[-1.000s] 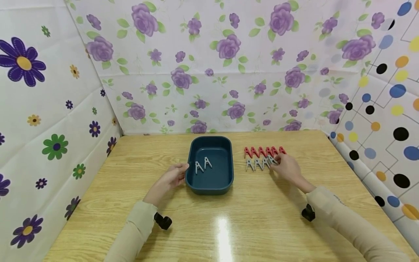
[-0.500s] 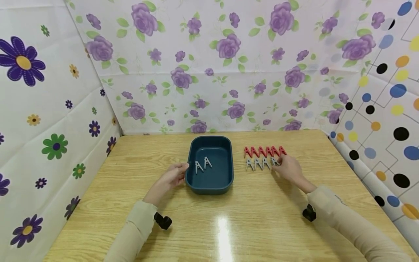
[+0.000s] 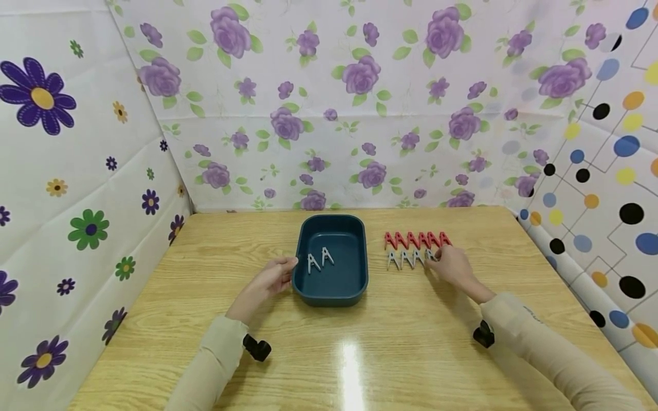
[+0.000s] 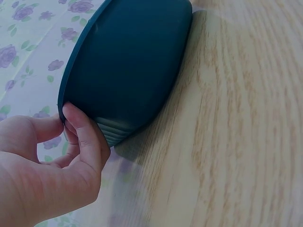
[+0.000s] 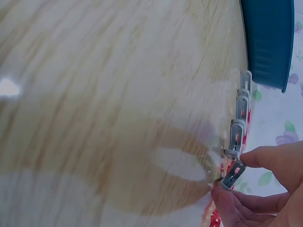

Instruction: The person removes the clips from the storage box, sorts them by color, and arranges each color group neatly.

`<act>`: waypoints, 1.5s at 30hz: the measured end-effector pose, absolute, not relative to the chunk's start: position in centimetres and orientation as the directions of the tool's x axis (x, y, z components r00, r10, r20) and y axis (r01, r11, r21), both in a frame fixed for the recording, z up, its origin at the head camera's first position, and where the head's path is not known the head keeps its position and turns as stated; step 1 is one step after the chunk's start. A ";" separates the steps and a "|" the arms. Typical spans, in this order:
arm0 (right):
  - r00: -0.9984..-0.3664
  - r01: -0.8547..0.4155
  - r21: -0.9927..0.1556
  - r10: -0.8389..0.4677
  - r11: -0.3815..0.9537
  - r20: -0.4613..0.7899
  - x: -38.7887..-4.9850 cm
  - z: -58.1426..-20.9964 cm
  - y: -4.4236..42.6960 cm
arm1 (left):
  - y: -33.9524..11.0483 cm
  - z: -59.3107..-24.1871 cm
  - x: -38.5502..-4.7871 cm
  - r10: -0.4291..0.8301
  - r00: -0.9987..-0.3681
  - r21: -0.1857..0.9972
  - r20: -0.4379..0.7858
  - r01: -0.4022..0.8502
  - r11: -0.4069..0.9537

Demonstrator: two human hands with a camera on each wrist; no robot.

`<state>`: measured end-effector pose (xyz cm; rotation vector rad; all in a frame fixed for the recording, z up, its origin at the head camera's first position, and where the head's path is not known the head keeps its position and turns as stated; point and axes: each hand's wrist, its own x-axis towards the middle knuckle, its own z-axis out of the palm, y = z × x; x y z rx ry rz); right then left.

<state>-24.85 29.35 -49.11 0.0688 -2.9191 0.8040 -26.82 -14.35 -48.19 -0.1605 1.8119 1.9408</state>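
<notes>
My left hand (image 3: pixel 272 275) holds the left rim of a dark blue bin (image 3: pixel 331 301); in the left wrist view its thumb and fingers pinch the bin's edge. Inside lie two grey clothespins, one left (image 3: pixel 313 264) and one further back (image 3: pixel 327 256). To the right of the bin, my right hand (image 3: pixel 452 268) is at the right end of a row of grey clothespins (image 3: pixel 405 259). Its thumb and fingers pinch the end clothespin (image 5: pixel 233 176), which sits at an angle to its neighbours in the right wrist view. The hand partly hides it in the head view.
Behind the grey row runs a row of several red clothespins (image 3: pixel 410 240), its right end close to my right hand. Wooden table (image 3: pixel 308 365) surrounds the bin. A floral cloth (image 3: pixel 334 160) hangs along the back edge, with patterned cloths at both sides.
The pinched grey clothespin has shifted slightly right, away from its neighbour, and stands less tilted than a second ago. My left hand and the bin have stayed in place.
</notes>
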 end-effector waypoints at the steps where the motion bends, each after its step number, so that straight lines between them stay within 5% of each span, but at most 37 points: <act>1: -0.992 -0.077 -0.508 -0.016 0.858 0.123 -24.8 -49.1 29.3 | -14.3 -48.2 -26.8 0.261 -0.879 0.909 -0.398 -0.416 -0.012; 25: -0.982 -0.093 -0.480 -0.001 0.873 0.190 -25.8 -48.0 28.2 | -14.5 -48.1 -26.8 0.280 -0.876 0.909 -0.393 -0.416 -0.024; 45: -0.932 -0.262 -0.527 -0.070 0.808 0.356 -26.7 -47.9 25.2 | -14.5 -48.1 -26.8 0.275 -0.878 0.911 -0.392 -0.413 -0.021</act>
